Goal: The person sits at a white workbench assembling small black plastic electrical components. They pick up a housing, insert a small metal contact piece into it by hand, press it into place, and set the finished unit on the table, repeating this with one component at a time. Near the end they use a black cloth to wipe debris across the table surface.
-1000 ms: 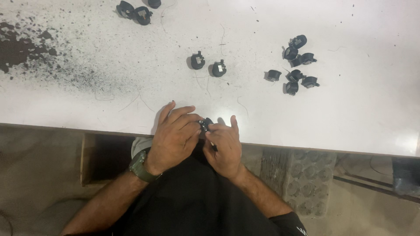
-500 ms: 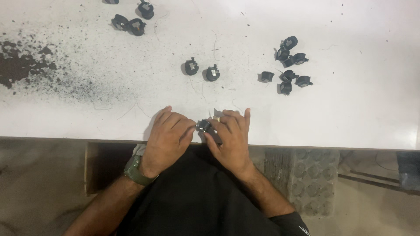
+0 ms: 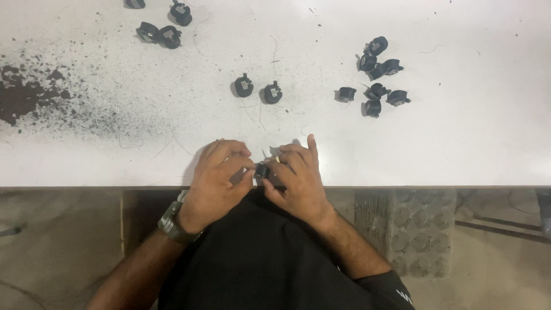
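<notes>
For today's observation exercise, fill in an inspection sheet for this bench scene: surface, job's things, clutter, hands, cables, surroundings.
Surface: white tabletop, marked with thin scratches; dark powdery stain at its left.
Job's things: one small black part pinched between both hands at the table's near edge.
Clutter: pair of black parts mid-table; cluster of seven black parts to the right; four more at top left, one cut by the frame.
Hands: left hand, with a wristwatch, and right hand both closed on the small part.
Cables: nothing seen.
Surroundings: concrete floor; patterned block under the table at right.
</notes>
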`<state>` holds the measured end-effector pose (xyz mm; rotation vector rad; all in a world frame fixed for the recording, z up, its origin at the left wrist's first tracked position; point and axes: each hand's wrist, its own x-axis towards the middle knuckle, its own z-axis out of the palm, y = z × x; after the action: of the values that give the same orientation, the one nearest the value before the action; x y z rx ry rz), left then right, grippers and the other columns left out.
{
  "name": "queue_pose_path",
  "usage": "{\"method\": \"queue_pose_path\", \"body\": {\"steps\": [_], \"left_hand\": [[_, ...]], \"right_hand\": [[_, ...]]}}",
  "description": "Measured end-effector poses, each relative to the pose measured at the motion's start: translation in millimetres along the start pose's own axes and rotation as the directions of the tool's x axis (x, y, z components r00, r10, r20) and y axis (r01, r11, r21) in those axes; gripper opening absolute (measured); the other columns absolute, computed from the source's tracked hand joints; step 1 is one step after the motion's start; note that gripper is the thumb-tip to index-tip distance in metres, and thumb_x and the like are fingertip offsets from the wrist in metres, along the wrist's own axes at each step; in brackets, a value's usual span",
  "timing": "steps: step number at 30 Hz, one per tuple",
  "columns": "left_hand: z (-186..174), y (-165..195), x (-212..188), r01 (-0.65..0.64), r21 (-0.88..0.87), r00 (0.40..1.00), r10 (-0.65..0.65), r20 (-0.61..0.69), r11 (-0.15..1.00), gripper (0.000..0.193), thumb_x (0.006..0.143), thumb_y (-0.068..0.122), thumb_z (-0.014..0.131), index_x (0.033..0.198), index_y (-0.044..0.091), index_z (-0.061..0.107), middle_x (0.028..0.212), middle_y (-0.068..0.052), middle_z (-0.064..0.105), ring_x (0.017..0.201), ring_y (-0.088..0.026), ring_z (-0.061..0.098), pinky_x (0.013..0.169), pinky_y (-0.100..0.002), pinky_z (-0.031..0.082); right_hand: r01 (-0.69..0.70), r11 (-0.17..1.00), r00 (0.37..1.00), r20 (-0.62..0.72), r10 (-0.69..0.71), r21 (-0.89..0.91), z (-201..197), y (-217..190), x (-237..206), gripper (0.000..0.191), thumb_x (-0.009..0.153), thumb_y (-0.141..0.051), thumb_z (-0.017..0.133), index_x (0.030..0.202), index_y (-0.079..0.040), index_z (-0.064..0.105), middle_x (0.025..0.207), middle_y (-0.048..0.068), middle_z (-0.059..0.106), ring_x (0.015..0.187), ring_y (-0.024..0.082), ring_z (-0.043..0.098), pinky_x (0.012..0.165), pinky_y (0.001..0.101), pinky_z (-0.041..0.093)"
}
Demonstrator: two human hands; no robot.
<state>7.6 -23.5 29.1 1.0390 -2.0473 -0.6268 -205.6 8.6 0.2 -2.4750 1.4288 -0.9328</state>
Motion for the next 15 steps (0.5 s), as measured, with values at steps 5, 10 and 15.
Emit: {"method": "queue_pose_path", "body": {"steps": [5, 10, 15], "left_hand": [[-2.8, -5.2, -11.2, -0.154, 0.168, 0.988, 0.154, 0.015, 0.974, 0.012, 0.08, 0.006, 0.077, 0.09, 0.008, 0.07, 0.116, -0.008, 0.064, 0.122, -0.028, 0.061, 0.102, -0.045, 0.047], [1.6, -5.7, -10.2, -0.316, 0.274, 0.949, 0.305, 0.084, 0.908, 0.018, 0.078, 0.009, 0.079, 0.093, 0.006, 0.07, 0.115, -0.01, 0.062, 0.123, -0.029, 0.06, 0.101, -0.047, 0.05], [3.0, 0.7, -1.2, -0.138, 0.12, 0.988, 0.128, 0.087, 0.983, 0.016, 0.082, 0.007, 0.078, 0.097, 0.006, 0.07, 0.113, -0.01, 0.064, 0.101, -0.025, 0.063, 0.083, -0.041, 0.053]], "right_hand": [[-0.066, 0.998, 0.998, -0.024, 0.066, 0.006, 2.4, -0.4, -1.4, 0.037, 0.077, -0.021, 0.085, 0.107, -0.007, 0.07, 0.107, 0.01, 0.056, 0.12, 0.03, 0.054, 0.124, 0.0694, 0.022], [-0.06, 0.998, 0.998, 0.0, 0.06, 0.0, 2.9, -1.0, -0.7, 0.037, 0.077, -0.021, 0.085, 0.107, -0.006, 0.069, 0.108, 0.01, 0.057, 0.119, 0.03, 0.055, 0.123, 0.0692, 0.021], [0.044, 0.998, 0.997, 0.067, -0.046, 0.034, -4.1, 0.0, 1.5, 0.04, 0.079, -0.02, 0.085, 0.112, -0.006, 0.067, 0.111, 0.009, 0.057, 0.122, 0.032, 0.054, 0.123, 0.0667, 0.024]]}}
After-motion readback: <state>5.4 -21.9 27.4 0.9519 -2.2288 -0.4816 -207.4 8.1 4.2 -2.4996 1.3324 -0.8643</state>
